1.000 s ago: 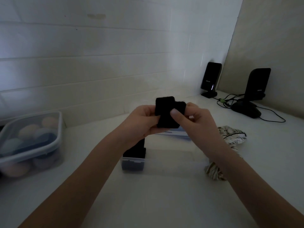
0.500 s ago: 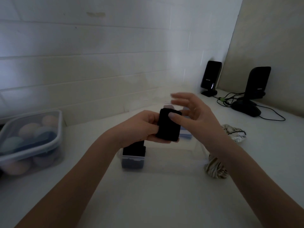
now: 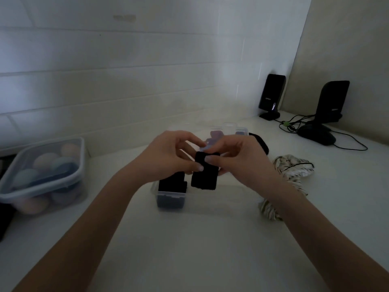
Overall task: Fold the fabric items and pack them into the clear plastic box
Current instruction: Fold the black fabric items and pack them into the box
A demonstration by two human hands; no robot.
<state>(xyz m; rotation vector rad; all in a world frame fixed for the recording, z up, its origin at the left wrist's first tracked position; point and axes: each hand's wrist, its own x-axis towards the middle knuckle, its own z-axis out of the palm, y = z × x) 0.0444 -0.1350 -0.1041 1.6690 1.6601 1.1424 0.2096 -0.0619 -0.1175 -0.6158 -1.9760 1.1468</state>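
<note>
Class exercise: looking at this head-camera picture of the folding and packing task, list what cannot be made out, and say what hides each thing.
Head view:
- Clear plastic box: its middle and right part sit behind the hands and the folded black fabric.
- Striped fabric: partly covered by the right forearm.
- Dark items at the left edge: cut off by the frame.
- Speaker lettering: too small.

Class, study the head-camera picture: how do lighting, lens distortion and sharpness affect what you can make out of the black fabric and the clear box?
Head view: dim, flat light turns the black fabric in both hands into a featureless dark patch; the clear plastic box nearly vanishes against the white counter; wide-angle distortion bends the wall tile lines; the whole picture is soft and grainy.
</note>
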